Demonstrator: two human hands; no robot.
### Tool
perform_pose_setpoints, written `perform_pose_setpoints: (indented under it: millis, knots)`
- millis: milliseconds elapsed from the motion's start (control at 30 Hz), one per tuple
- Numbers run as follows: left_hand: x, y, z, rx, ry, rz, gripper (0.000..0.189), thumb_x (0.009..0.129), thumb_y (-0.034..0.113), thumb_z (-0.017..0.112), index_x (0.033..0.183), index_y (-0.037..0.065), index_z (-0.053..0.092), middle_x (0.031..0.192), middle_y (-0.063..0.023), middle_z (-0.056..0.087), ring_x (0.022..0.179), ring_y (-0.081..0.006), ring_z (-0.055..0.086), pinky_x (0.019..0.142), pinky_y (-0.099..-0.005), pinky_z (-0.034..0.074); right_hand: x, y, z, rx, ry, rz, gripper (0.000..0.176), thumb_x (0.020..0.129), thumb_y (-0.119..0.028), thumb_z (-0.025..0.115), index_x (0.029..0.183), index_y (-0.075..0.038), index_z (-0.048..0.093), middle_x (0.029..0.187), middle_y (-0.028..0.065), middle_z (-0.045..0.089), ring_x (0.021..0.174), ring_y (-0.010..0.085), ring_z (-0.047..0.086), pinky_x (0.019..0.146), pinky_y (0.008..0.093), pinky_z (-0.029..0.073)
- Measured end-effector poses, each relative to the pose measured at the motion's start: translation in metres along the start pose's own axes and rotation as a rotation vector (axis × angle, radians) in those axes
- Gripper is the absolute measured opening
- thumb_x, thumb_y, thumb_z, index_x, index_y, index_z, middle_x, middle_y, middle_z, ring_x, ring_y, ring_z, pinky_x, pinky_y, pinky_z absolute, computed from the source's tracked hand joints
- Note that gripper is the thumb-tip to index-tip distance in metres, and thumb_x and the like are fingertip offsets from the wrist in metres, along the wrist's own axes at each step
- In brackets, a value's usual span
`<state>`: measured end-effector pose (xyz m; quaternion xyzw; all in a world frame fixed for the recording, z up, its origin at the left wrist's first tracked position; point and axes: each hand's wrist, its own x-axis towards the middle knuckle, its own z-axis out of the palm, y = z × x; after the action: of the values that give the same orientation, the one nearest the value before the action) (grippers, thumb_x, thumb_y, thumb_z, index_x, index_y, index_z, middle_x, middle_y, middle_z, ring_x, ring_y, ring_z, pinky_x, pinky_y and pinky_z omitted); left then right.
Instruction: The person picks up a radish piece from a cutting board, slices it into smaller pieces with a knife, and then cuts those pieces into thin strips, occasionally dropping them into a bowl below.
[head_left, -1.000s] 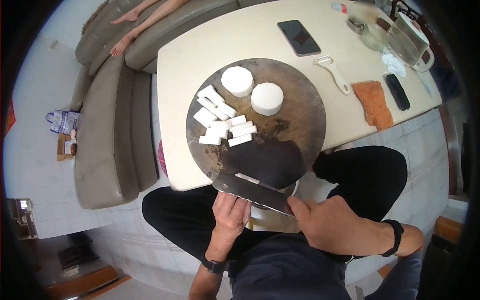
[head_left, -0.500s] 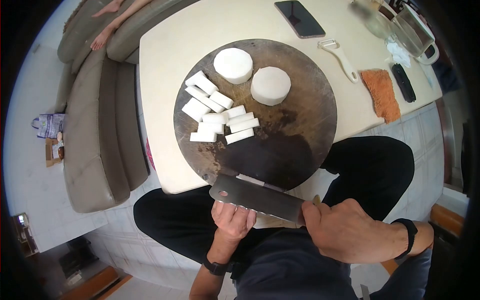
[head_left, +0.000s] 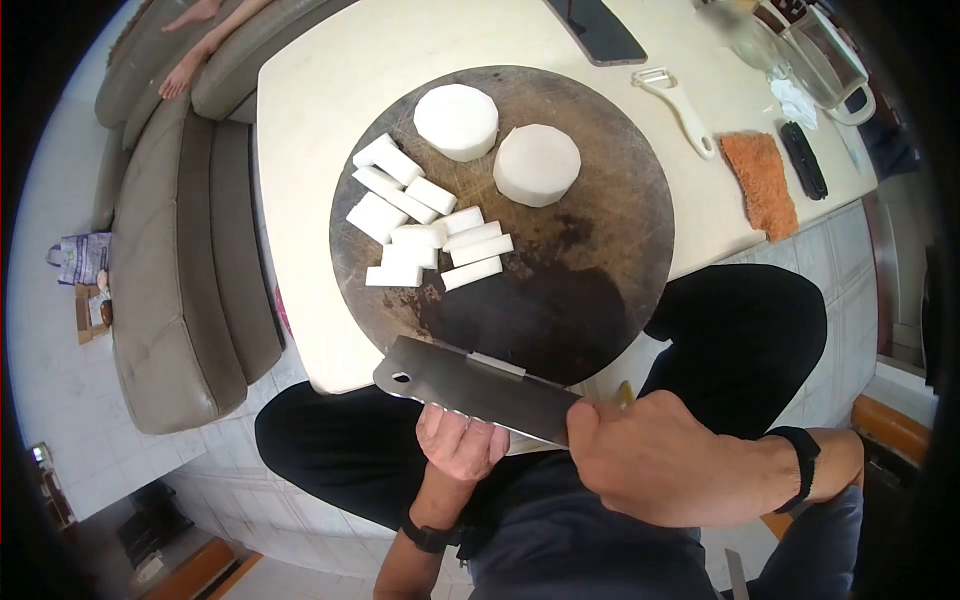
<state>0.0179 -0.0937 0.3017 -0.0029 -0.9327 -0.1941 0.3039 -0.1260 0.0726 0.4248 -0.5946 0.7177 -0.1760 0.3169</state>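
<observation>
And there goes the cleaver point(head_left: 470, 390)! Half a second ago its blunt end sat about level with the left hand point(head_left: 462, 440); now it has slid out past that hand's outer side, the right hand point(head_left: 650, 455) travelling in with it, fist wrapped round the handle. The left hand stays curled at the near edge, fingertips tucked under the steel. Whether it grips anything below, I can't tell; the blade blocks the view. A pale strip point(head_left: 497, 364) peeks out at the far edge, roughly where it was, so it looks as if the blade has moved across it rather than carried it along. That puts the live work, I'd judge, right between the hands and off the middle of the board point(head_left: 620, 170). Beyond the hands, nothing stirs: the cut white pieces point(head_left: 477, 243) are bunched on the board ahead of the left hand, two thick white rounds point(head_left: 457, 122) just behind them, near each other.
</observation>
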Motion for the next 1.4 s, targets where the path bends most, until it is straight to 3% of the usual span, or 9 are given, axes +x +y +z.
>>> perform_pose_setpoints:
  millis: [67,200,267,367,600,667,1000,1267,1400]
  knots:
    - [0.002,0.000,0.002,0.003,0.024,0.013,0.012,0.067,0.002,0.068,0.079,-0.001,0.068,0.085,-0.0138,0.065,0.076,-0.0311,0.064,0.073,-0.0397,0.053,0.003,0.000,0.003,0.028,0.048,-0.013,0.022,0.073,-0.003,0.064,0.082,0.009,0.048,0.064,0.0206,0.057,0.050,0.0309,0.062,0.044,0.0377,0.047]
    - [0.003,0.001,0.004,-0.009,0.056,0.041,0.015,0.065,0.001,0.073,0.079,-0.002,0.069,0.085,-0.0143,0.065,0.076,-0.0306,0.064,0.074,-0.0395,0.055,0.012,0.002,0.012,-0.053,0.148,-0.072,0.020,0.073,-0.004,0.064,0.078,0.006,0.048,0.060,0.0188,0.057,0.051,0.0314,0.063,0.045,0.0379,0.048]
    - [0.007,0.002,0.005,-0.026,0.080,0.046,0.017,0.065,0.000,0.074,0.081,-0.003,0.069,0.086,-0.0142,0.065,0.078,-0.0303,0.064,0.074,-0.0390,0.055,0.013,0.003,0.012,-0.013,0.185,0.031,0.019,0.069,-0.005,0.068,0.078,0.007,0.057,0.062,0.0172,0.059,0.060,0.0300,0.067,0.050,0.0366,0.050]
    - [0.011,0.007,0.010,-0.043,0.129,0.020,0.021,0.067,-0.006,0.075,0.087,-0.004,0.071,0.090,-0.0129,0.065,0.086,-0.0287,0.065,0.075,-0.0362,0.056,0.009,0.011,0.014,0.011,0.234,0.074,0.019,0.069,-0.006,0.069,0.077,0.004,0.054,0.063,0.0167,0.059,0.059,0.0317,0.066,0.051,0.0378,0.050]
    - [0.002,0.001,0.009,-0.012,0.137,0.050,0.021,0.060,-0.002,0.076,0.080,-0.003,0.069,0.086,-0.0118,0.063,0.081,-0.0308,0.064,0.075,-0.0382,0.055,-0.017,-0.011,0.008,-0.098,0.148,0.073,0.020,0.071,-0.004,0.068,0.078,0.005,0.052,0.062,0.0180,0.059,0.056,0.0311,0.066,0.048,0.0370,0.049]
    - [0.001,0.000,0.007,-0.077,0.082,0.043,0.022,0.065,-0.008,0.068,0.086,-0.006,0.066,0.091,-0.0179,0.064,0.084,-0.0367,0.064,0.076,-0.0402,0.053,-0.020,-0.014,0.007,-0.073,0.115,0.069,0.018,0.072,-0.003,0.067,0.078,0.005,0.052,0.062,0.0185,0.060,0.054,0.0293,0.065,0.045,0.0351,0.048]
    - [-0.005,-0.002,0.008,-0.031,0.078,0.045,0.022,0.069,-0.002,0.065,0.090,-0.004,0.067,0.092,-0.0179,0.065,0.084,-0.0359,0.065,0.075,-0.0409,0.052,-0.021,-0.014,0.014,-0.198,0.078,0.066,0.020,0.073,-0.002,0.064,0.082,0.011,0.053,0.061,0.0199,0.058,0.051,0.0263,0.065,0.041,0.0319,0.047]
    - [0.005,-0.001,0.002,-0.031,0.051,0.053,0.019,0.063,0.002,0.072,0.081,-0.003,0.069,0.086,-0.0140,0.064,0.079,-0.0333,0.064,0.073,-0.0403,0.053,-0.009,-0.010,0.010,-0.104,0.057,0.023,0.023,0.070,-0.001,0.066,0.082,0.015,0.056,0.066,0.0227,0.060,0.054,0.0282,0.066,0.042,0.0323,0.047]
    - [0.005,-0.002,0.004,-0.046,0.055,0.051,0.018,0.063,0.002,0.073,0.079,-0.004,0.068,0.086,-0.0141,0.064,0.080,-0.0325,0.065,0.073,-0.0394,0.054,0.002,-0.005,0.019,-0.071,0.157,-0.010,0.021,0.068,-0.001,0.063,0.081,0.007,0.048,0.064,0.0188,0.058,0.051,0.0310,0.061,0.043,0.0371,0.045]
